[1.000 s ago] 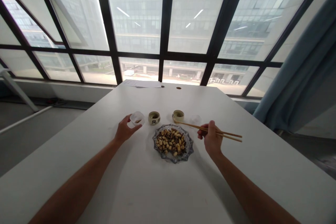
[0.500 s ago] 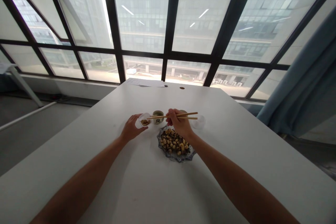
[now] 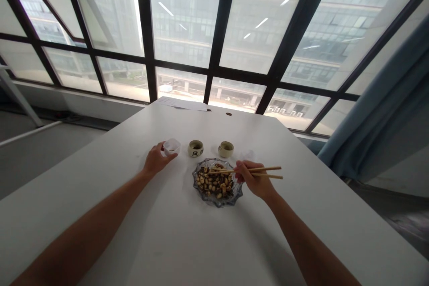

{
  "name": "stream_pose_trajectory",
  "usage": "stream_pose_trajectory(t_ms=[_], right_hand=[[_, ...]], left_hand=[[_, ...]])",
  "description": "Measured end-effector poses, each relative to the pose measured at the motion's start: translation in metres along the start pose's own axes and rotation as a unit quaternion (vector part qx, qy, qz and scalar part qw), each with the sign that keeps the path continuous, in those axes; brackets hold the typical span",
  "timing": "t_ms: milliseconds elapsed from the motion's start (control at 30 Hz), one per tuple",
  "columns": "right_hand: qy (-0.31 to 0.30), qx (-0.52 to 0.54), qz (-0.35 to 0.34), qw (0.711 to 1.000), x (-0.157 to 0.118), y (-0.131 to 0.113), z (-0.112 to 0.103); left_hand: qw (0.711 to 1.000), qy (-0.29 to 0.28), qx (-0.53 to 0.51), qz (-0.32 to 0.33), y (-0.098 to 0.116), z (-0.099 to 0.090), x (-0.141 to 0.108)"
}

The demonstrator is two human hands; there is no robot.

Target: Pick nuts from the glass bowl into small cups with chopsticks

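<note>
My left hand is closed around the side of a small clear plastic cup, left of the other things. Only a little of the cup's contents shows. My right hand grips a pair of wooden chopsticks. Their tips reach left over the scalloped glass dish, among a mix of nuts and dark seeds. Whether anything is pinched between the tips, I cannot tell.
Behind the dish stand two small ceramic cups, one with a dark character and another to its right. A faint clear container sits beyond my right hand. Papers lie at the white table's far edge, before the windows.
My right hand has drawn back from the plastic cup, bringing the chopstick tips over the glass dish. The plastic cup, earlier tilted with bits visible inside, now looks more upright. The view has shifted slightly.
</note>
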State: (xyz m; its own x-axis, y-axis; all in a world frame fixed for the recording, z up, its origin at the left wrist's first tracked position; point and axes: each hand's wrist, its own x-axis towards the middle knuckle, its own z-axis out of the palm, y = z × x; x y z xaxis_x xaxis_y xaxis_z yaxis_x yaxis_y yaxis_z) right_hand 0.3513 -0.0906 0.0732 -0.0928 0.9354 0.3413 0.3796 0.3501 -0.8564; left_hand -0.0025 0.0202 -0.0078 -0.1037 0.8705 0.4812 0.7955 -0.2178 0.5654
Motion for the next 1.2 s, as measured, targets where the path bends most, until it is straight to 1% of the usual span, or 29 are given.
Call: stream_pose_trajectory(t_ms=[67, 100, 200, 333, 433, 533, 700, 767, 867, 967, 1067, 1200], right_hand=[[0.022, 0.010, -0.006, 1.000, -0.001, -0.004, -0.006], [0.020, 0.008, -0.011, 1.000, -0.002, -0.007, -0.009], [-0.030, -0.029, -0.038, 0.998, -0.004, -0.013, -0.014], [-0.084, -0.097, -0.092, 0.987, -0.005, -0.017, -0.012], [-0.105, -0.122, -0.105, 0.981, -0.005, -0.019, -0.007], [-0.107, -0.129, -0.106, 0.980, -0.005, -0.019, -0.005], [-0.068, -0.096, -0.086, 0.989, -0.005, -0.010, -0.009], [-0.038, -0.066, -0.063, 0.995, -0.004, -0.007, -0.010], [0.015, -0.005, -0.011, 1.000, -0.002, -0.005, -0.009], [0.065, 0.046, 0.041, 0.996, 0.001, -0.007, -0.008], [0.104, 0.081, 0.072, 0.989, 0.006, -0.005, -0.010], [0.137, 0.139, 0.102, 0.976, 0.012, 0.008, -0.017]], left_hand=[[1.000, 0.002, 0.001, -0.021, -0.001, -0.001, 0.001], [0.999, 0.004, 0.001, -0.031, -0.001, -0.001, 0.001], [0.998, 0.006, 0.006, -0.059, -0.003, 0.000, 0.003], [0.997, 0.007, 0.014, -0.082, -0.005, 0.000, 0.004], [0.995, 0.009, 0.024, -0.091, -0.005, 0.000, 0.005], [0.994, 0.011, 0.034, -0.101, -0.005, 0.000, 0.005], [0.993, 0.014, 0.043, -0.111, -0.006, 0.000, 0.005], [0.992, 0.016, 0.047, -0.117, -0.006, -0.001, 0.006], [0.990, 0.016, 0.053, -0.128, -0.005, -0.001, 0.006], [0.989, 0.015, 0.058, -0.135, -0.005, -0.001, 0.006], [0.988, 0.018, 0.055, -0.140, -0.007, -0.001, 0.008], [0.987, 0.033, 0.035, -0.151, -0.010, -0.003, 0.010]])
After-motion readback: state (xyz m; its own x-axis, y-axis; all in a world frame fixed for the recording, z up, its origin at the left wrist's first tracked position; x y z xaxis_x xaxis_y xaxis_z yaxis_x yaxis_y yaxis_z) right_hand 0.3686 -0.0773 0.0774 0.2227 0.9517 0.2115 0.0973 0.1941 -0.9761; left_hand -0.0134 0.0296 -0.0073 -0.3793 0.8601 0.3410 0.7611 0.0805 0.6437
